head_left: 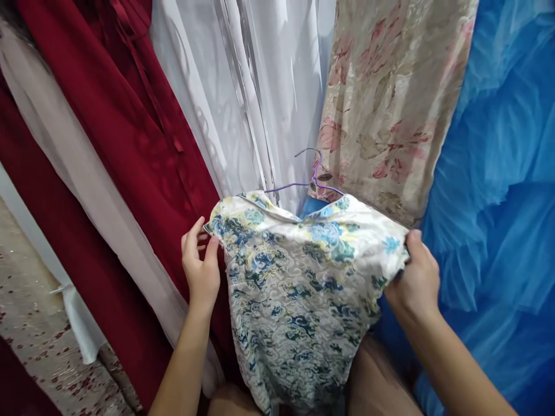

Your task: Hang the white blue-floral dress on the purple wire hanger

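Observation:
A white floral dress (299, 289) with blue, green and yellow flowers hangs spread out in front of me on a thin purple wire hanger (315, 180). Only the hanger's hook and upper arms stick out above the neckline. At the dress's left shoulder edge, my left hand (202, 263) lightly pinches the cloth with thumb and fingertips, its other fingers loosely curled. My right hand (414, 277) is closed round the right shoulder edge, thumb on top and fingers hidden behind the fabric. The dress's lower end runs toward the bottom of the view, between my legs.
Long garments hang close behind: dark red cloth (117, 115) and a pale pink strip (82, 138) on the left, white cloth (277, 86) in the middle, beige rose-patterned fabric (390, 104), then ruffled blue tulle (498, 231) on the right. Sequined beige cloth (56, 358) hangs lower left.

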A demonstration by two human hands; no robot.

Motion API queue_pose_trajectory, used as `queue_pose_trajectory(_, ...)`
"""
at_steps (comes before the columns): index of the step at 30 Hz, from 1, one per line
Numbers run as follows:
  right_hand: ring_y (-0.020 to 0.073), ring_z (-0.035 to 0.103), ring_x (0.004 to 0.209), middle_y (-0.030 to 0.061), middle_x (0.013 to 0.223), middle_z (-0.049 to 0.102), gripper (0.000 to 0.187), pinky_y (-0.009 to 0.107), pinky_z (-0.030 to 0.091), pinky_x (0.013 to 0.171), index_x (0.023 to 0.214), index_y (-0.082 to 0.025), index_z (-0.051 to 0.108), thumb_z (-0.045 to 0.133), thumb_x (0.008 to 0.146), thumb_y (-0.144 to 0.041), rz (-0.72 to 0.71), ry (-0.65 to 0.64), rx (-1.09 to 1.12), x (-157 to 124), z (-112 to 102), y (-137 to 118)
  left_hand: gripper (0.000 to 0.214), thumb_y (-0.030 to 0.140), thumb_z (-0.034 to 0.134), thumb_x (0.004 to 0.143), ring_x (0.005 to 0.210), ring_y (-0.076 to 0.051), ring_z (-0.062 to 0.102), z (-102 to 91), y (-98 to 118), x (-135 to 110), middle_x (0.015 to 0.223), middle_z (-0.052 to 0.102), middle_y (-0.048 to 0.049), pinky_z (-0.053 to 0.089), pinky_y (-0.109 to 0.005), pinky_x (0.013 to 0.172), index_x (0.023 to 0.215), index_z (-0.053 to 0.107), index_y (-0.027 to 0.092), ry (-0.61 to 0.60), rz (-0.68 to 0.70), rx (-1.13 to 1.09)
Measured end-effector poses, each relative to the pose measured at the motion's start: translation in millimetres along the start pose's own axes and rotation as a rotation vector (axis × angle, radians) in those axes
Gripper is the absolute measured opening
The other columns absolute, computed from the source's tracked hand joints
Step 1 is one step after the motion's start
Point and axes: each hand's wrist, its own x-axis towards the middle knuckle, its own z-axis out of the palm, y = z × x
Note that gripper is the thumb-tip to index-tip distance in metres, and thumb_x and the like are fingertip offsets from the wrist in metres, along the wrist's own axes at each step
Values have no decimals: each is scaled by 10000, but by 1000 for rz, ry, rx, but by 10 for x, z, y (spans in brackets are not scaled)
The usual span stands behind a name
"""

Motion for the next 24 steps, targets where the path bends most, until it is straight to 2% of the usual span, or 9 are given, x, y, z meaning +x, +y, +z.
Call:
queue_pose_trajectory(2, 210, 589, 564, 15, 688, 600, 262, 339, 496, 491, 808, -281, 565, 583, 912, -521, -9, 89, -39, -323, -111, -84, 540, 282, 648, 853, 1294, -283, 464, 59, -16, -48, 1362, 521, -75, 327, -415, 1141, 1387, 570, 310, -23, 87, 161)
queue_pose_trajectory(4, 182, 524, 507, -6, 638, 536, 271, 321, 462, 478, 763, -289, 547, 581, 924, -505, 25, 191, -44, -617, -188, -161, 572, 205, 601, 838, 1322, -301, 420, 124, -3, -79, 1373, 502, -70, 258, -450, 1166, 1393, 558, 335, -108, 130, 261)
queue_pose_trajectory(9, 161, 531, 538, -2, 682, 583, 303, 297, 471, 499, 783, -233, 605, 699, 839, -515, 93, 385, 10, -1080, -365, -225, 452, 176, 479, 856, 1220, -302, 480, 198, 73, -183, 1238, 593, -65, 289, -485, 1099, 1253, 648, 312, -330, 115, 367)
queue_pose_trajectory(12, 130, 501, 516, -16, 633, 566, 415, 245, 422, 456, 800, -174, 639, 786, 738, -557, 127, 365, 3, -1253, -482, -173, 337, 217, 441, 906, 1157, -281, 530, 229, 74, -361, 1154, 653, -47, 272, -482, 1100, 1114, 698, 282, -503, 99, 360)
queue_pose_trajectory(15, 112, 436, 480, -23, 558, 507, 430, 226, 349, 423, 792, -160, 654, 751, 775, -578, 78, 235, -108, -1379, -550, -140, 355, 229, 367, 949, 1030, -233, 593, 278, 17, -629, 1083, 680, -35, 374, -406, 1012, 1163, 650, 260, -641, 2, 172)
queue_pose_trajectory(16, 110, 423, 482, -22, 549, 494, 418, 225, 331, 426, 796, -157, 662, 734, 799, -569, 55, 195, -146, -1407, -556, -144, 348, 249, 353, 963, 999, -224, 599, 296, -13, -718, 1072, 673, -37, 410, -374, 956, 1186, 620, 253, -624, -54, 98)
queue_pose_trajectory(18, 108, 411, 497, -16, 551, 487, 394, 226, 313, 446, 793, -158, 673, 715, 830, -548, 27, 142, -197, -1441, -549, -173, 283, 328, 362, 986, 919, -207, 596, 333, -83, -861, 1008, 646, -34, 443, -319, 842, 1154, 572, 239, -506, -160, -6)
queue_pose_trajectory(21, 111, 421, 518, -2, 576, 504, 404, 229, 315, 472, 733, -163, 669, 704, 837, -552, 30, 96, -216, -1466, -522, -225, 239, 451, 464, 963, 772, -176, 543, 385, -191, -938, 851, 572, -3, 421, -268, 716, 974, 530, 222, -314, -264, 2)
queue_pose_trajectory(24, 116, 427, 533, 11, 598, 503, 445, 234, 319, 480, 671, -163, 653, 688, 838, -574, 45, 34, -208, -1479, -524, -233, 361, 517, 562, 909, 644, -145, 443, 393, -261, -924, 688, 463, 26, 364, -246, 622, 747, 485, 204, -353, -354, 30)
